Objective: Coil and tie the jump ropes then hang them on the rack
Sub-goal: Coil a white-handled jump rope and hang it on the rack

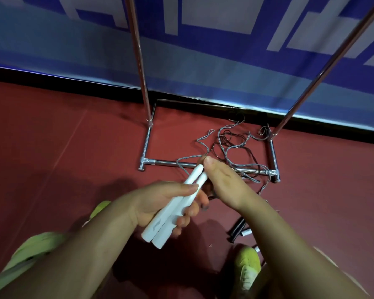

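Blue banner [203,67] with large white block lettering, cut off and not readable, running along the back above a dark red floor [52,147]. Chrome rack [203,165]: two upright poles rising out of view from a rectangular base frame standing on the floor just before the banner. Grey jump rope cord [229,145], thin and kinked, lying in a loose uncoiled tangle within and across the base frame, mixed with a darker cord [227,137]. Two white handles [173,209], slim cylinders held side by side, a small grey mark on one, too blurred to read. Left hand [160,203]: grip clamped around both handles at mid-length. Right hand [222,182]: thumb and fingers at the handles' upper ends where the cord leaves; whether it pinches cannot be told. Black handles [238,229] on the floor beneath the right forearm. Yellow-green shoe [246,268], lower right.
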Demonstrator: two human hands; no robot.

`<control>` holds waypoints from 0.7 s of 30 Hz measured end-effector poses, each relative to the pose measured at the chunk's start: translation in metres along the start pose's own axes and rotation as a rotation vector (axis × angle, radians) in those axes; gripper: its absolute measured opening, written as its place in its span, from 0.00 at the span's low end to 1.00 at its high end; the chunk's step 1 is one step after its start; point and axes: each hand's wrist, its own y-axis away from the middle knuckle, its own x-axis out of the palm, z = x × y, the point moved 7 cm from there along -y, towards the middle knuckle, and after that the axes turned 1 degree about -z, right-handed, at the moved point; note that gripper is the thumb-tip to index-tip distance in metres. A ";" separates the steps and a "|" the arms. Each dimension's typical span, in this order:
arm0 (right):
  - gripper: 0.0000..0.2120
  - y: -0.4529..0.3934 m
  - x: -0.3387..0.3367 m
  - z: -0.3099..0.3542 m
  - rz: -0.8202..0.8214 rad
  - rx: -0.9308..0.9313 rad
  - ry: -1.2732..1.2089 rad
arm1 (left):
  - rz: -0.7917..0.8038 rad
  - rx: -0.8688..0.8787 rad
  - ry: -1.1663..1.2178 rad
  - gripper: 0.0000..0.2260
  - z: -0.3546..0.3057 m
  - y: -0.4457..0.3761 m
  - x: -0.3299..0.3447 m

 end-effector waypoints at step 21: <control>0.09 0.001 0.014 0.038 0.127 -0.352 0.794 | -0.538 0.256 -0.211 0.16 -0.029 0.006 -0.069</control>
